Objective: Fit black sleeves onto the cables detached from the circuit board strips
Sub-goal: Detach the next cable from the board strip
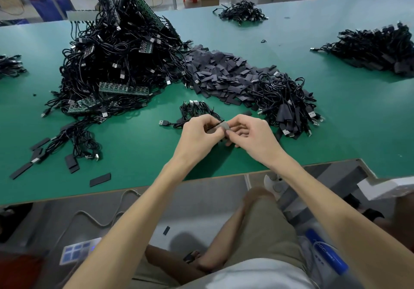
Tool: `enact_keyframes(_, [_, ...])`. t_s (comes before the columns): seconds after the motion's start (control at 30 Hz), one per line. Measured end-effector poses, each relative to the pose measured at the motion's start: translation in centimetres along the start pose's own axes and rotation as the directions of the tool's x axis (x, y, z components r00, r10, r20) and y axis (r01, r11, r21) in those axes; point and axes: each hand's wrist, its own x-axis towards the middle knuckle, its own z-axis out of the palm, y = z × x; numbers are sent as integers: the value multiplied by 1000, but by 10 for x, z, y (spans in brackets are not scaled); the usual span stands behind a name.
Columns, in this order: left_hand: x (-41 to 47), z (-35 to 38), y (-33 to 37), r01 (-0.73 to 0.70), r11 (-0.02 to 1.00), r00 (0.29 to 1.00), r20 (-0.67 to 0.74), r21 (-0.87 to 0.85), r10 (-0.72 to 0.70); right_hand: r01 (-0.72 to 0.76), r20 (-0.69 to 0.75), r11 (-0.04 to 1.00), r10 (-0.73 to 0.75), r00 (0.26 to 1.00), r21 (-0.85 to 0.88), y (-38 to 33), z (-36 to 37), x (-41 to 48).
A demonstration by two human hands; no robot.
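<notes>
Sleeve point(225, 127) — pinched between left hand point(199, 132), right hand point(253, 134)

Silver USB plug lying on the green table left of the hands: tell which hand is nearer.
Left. The left hand sits just right of the silver USB plug; the right hand is farther right again.
</notes>
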Motion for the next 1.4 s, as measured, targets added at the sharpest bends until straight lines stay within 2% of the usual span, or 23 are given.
enact_keyframes(0.27, [-4, 10, -4, 43, 994, 996, -74, -96, -50, 17, -38, 1000, -18, 999, -13, -1, -1, 0])
enact_keyframes(0.47, [-9, 8, -7, -4, 976, 995, -102, -216, -19, 36, -51, 997, -39, 998, -65, -2, -3, -1])
enact_keyframes(0.73, [-8, 8, -11, -38, 984, 996, -85, -176, 23, 12, -21, 999, -13, 1000, -30, 0, -5, 1])
enact_keyframes(1.07, [-11, 13, -6, 8, 994, 995, -102, -104, -18, 29, -10, 991, -31, 999, -132, 0, -2, -1])
enact_keyframes(1.2, [-11, 10, -5, 28, 994, 989, -142, -109, -44, -14, -66, 999, 11, 998, -46, 0, -4, 1])
enact_keyframes(1.3, [-11, -2, -9, 21, 1000, 982, -190, 9, -19, -12, -83, 1000, 12, 996, -8, -1, -2, 2])
enact_keyframes(1.4, [-10, -20, -20, 23, 960, 963, -264, 280, 54, -28, -116, 995, 39, 992, 96, -1, -4, 2])
